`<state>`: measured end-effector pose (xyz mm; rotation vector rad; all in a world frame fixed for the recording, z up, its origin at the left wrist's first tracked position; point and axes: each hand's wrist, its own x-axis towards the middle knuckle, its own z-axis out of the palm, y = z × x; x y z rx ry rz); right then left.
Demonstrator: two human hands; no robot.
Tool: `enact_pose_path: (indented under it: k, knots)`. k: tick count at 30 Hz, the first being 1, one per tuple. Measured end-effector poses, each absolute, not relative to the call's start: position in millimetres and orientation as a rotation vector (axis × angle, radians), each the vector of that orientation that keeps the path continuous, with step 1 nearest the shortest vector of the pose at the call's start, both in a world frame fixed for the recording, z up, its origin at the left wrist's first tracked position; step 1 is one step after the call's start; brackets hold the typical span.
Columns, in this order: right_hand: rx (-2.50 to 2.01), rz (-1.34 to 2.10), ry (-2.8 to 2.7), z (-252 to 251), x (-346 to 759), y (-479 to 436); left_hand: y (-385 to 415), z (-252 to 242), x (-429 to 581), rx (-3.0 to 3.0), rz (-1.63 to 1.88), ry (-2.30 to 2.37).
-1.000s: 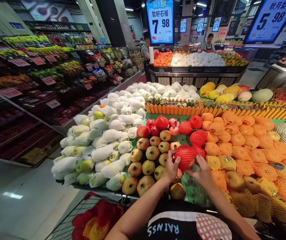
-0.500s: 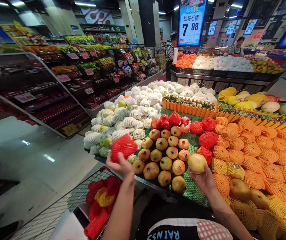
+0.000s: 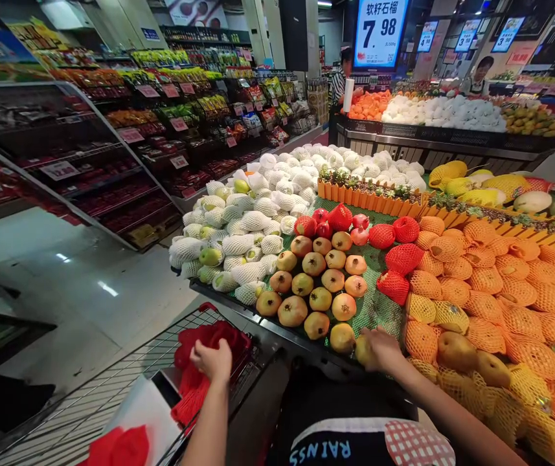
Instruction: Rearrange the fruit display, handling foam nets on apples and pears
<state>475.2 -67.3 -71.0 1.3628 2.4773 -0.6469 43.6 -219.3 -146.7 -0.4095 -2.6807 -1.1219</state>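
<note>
My right hand [image 3: 385,349] is closed around a yellowish pomegranate [image 3: 363,353] at the front edge of the display, beside the rows of bare pomegranates [image 3: 302,285]. My left hand [image 3: 212,360] hovers over the shopping cart [image 3: 76,398], fingers loosely curled and apart, with nothing visible in them. Behind and below it, a heap of red foam net sleeves [image 3: 192,391] lies in the cart. Another red net sleeve [image 3: 120,446], blurred, is at the lower left over a white box [image 3: 142,404].
White-netted fruit [image 3: 238,246] is piled left of the pomegranates, orange-netted fruit [image 3: 491,285] on the right. Several red-netted pomegranates [image 3: 403,257] sit behind. A small orange fence [image 3: 369,199] crosses the display. Snack shelves [image 3: 199,110] stand at left; two people are farther back.
My left hand has let go of the red net sleeve and moved down over the cart. My right hand has lowered the bare pomegranate to the display's front edge. The view has shifted slightly.
</note>
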Motion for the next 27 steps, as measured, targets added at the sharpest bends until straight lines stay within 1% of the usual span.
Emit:
enact_pose_path:
  k: [2, 3, 5, 6, 7, 9, 11, 13, 15, 16, 18, 20, 21, 22, 25, 26, 27]
  knots:
    - [1.315, -0.653, 2.489, -78.7, 470.9, -69.6, -199.7, -151.7, 76.1, -0.558, -1.174, -2.621]
    - [1.306, -0.66, 2.498, -82.4, 471.5, -71.0, -190.0, -152.3, 97.4, -0.788, -1.225, -2.523]
    - [1.283, -0.707, 2.536, -89.2, 477.3, -73.2, -172.0, -149.4, 146.5, -1.481, -1.25, -2.271]
    - [1.267, -0.75, 2.555, -92.0, 482.1, -73.0, -164.0, -146.4, 171.9, -1.87, -1.201, -2.117]
    - [1.257, -0.802, 2.578, -93.9, 487.6, -70.7, -156.6, -142.8, 195.7, -2.239, -1.075, -1.968]
    - [1.293, -0.877, 2.684, -93.6, 499.0, -57.8, -143.8, -134.1, 233.4, -2.696, -0.751, -1.735]
    - [1.47, -0.781, 2.86, -87.6, 507.8, -32.5, -133.6, -124.3, 252.7, -2.87, -0.459, -1.663]
    - [1.728, -0.473, 2.987, -79.4, 510.8, 0.4, -125.9, -114.0, 254.6, -2.918, -0.276, -1.686]
    - [1.879, -0.172, 2.916, -74.0, 508.2, 32.3, -119.9, -104.0, 246.8, -2.95, -0.196, -1.729]
    - [1.924, -0.092, 2.858, -73.5, 505.9, 45.4, -116.8, -99.4, 242.3, -2.968, -0.181, -1.749]
    - [2.013, -0.052, 2.773, -76.6, 502.3, 63.3, -108.1, -90.7, 237.0, -3.019, -0.184, -1.785]
    - [2.102, -0.073, 2.746, -82.9, 502.9, 69.5, -93.9, -81.6, 239.5, -3.071, -0.298, -1.83]
    - [2.133, -0.091, 2.755, -86.2, 504.7, 68.4, -84.6, -76.1, 243.7, -3.089, -0.436, -1.858]
    - [2.153, -0.124, 2.793, -89.0, 507.2, 64.6, -74.2, -69.8, 249.5, -3.089, -0.638, -1.889]
    - [2.146, -0.337, 3.107, -91.9, 512.3, 40.7, -42.5, -45.1, 271.3, -2.916, -1.449, -1.932]
    - [2.128, -0.413, 3.243, -90.4, 511.8, 30.0, -33.8, -35.9, 278.4, -2.84, -1.662, -1.909]
    - [2.101, -0.464, 3.368, -87.7, 510.1, 18.9, -26.7, -26.8, 284.6, -2.796, -1.801, -1.866]
